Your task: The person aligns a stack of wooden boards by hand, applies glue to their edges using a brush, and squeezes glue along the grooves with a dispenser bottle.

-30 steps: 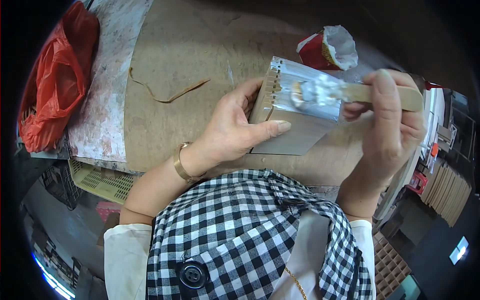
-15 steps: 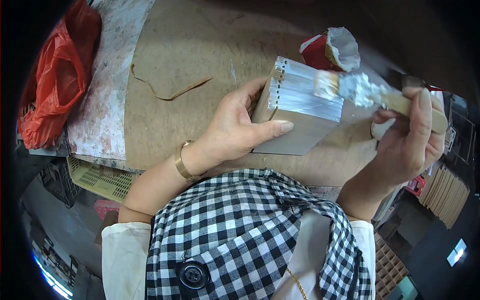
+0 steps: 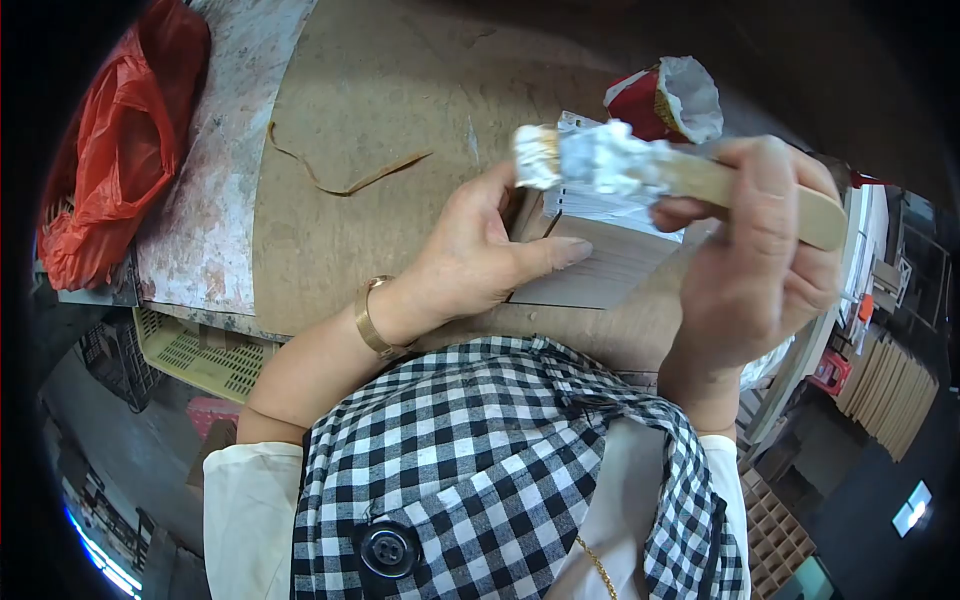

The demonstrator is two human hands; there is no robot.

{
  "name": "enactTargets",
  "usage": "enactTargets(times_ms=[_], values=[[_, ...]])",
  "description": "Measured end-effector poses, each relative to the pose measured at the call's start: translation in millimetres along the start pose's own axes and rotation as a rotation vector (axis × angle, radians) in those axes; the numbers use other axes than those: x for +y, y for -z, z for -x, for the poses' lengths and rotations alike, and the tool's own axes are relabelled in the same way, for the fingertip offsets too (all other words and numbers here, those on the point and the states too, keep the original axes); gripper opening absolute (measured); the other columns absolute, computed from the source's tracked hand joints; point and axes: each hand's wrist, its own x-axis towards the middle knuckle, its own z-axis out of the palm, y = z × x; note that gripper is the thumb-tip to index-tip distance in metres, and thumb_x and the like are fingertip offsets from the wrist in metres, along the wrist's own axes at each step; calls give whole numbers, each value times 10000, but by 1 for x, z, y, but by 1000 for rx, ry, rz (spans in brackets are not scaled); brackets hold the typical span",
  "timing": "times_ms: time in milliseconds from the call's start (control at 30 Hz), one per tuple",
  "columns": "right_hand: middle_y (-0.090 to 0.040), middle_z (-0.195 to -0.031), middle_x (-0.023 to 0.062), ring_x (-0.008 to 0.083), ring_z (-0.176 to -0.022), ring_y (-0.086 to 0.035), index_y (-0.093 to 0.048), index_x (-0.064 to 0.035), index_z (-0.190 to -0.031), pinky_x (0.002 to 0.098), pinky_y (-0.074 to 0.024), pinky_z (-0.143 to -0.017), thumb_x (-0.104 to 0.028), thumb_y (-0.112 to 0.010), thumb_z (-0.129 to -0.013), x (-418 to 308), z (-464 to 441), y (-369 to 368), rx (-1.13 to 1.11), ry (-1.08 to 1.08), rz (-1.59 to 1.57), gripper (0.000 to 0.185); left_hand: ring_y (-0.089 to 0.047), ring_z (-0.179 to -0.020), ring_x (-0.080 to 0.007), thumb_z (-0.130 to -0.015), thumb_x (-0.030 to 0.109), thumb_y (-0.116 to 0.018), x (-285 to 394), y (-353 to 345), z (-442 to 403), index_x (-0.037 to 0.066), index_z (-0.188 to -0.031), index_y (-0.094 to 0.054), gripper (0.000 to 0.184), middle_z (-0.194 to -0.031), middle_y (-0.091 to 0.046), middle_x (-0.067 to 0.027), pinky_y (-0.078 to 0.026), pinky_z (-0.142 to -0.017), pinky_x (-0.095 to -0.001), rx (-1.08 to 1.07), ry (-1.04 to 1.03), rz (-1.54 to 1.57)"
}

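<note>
Apparently the boards are mostly coated on top, any remainder hidden, right hand gripping the brush, left hand the boards.

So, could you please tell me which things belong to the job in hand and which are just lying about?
Job:
- brush in the right hand
- stack of boards in the left hand

Apparently lying about:
- red plastic bag
- brown strip
- red-and-white packet
</note>
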Motion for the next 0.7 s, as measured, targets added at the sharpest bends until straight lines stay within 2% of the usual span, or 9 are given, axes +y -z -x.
enactTargets(times_ms=[33,100,133,200,367,467,533,700], values=[[-616,-754,118,147,-450,-555,-590,41,-856,202,-470,-429,-116,-533,-853,0,-1,3,41,-14,-45,167,-547,-970,-231,-682,83,-717,0,0,0,-52,-1204,-425,613,-1093,-545,-180,-431,-877,-319,-2,8,5],[-623,-773,116,152,-448,-561,-594,43,-871,205,-476,-426,-124,-534,-855,-3,-4,16,191,-44,56,178,-552,-965,-222,-682,58,-714,1,-1,0,-46,-1209,-423,610,-1089,-550,-171,-434,-877,-312,0,10,-4],[-623,-773,116,152,-448,-561,-594,43,-871,205,-476,-426,-124,-534,-855,-3,-5,23,191,-43,57,178,-558,-960,-214,-682,33,-710,2,-1,-1,-39,-1213,-420,610,-1086,-555,-161,-438,-877,-304,3,12,-17],[-620,-696,100,122,-459,-556,-601,23,-831,178,-453,-423,-105,-558,-844,-3,-8,35,261,-11,102,136,-569,-950,-198,-682,-18,-703,3,-1,0,-26,-1223,-415,613,-1080,-564,-142,-445,-877,-288,11,16,-45],[-619,-693,96,118,-452,-549,-604,25,-825,180,-451,-423,-105,-562,-842,-2,-5,29,202,-57,185,137,-549,-963,-222,-685,60,-710,3,-1,0,-53,-1207,-421,607,-1093,-549,-170,-428,-876,-304,1,-32,-65],[-625,-762,114,139,-453,-546,-600,37,-874,209,-449,-432,-143,-552,-852,1,-4,11,155,-87,236,188,-549,-964,-224,-686,65,-710,4,-2,0,-54,-1208,-419,610,-1093,-548,-173,-428,-876,-307,12,-5,-24],[-624,-757,116,141,-454,-548,-593,42,-874,210,-452,-431,-144,-545,-853,3,-4,-4,17,-24,189,193,-549,-964,-226,-687,71,-709,4,-3,0,-55,-1210,-417,612,-1094,-547,-177,-428,-877,-309,19,22,25],[-624,-754,120,147,-457,-550,-592,43,-870,208,-452,-429,-140,-536,-856,-4,-6,-17,3,-15,95,192,-558,-970,-204,-666,13,-726,2,0,0,-43,-1229,-401,653,-1093,-555,-162,-441,-882,-290,5,55,38]])
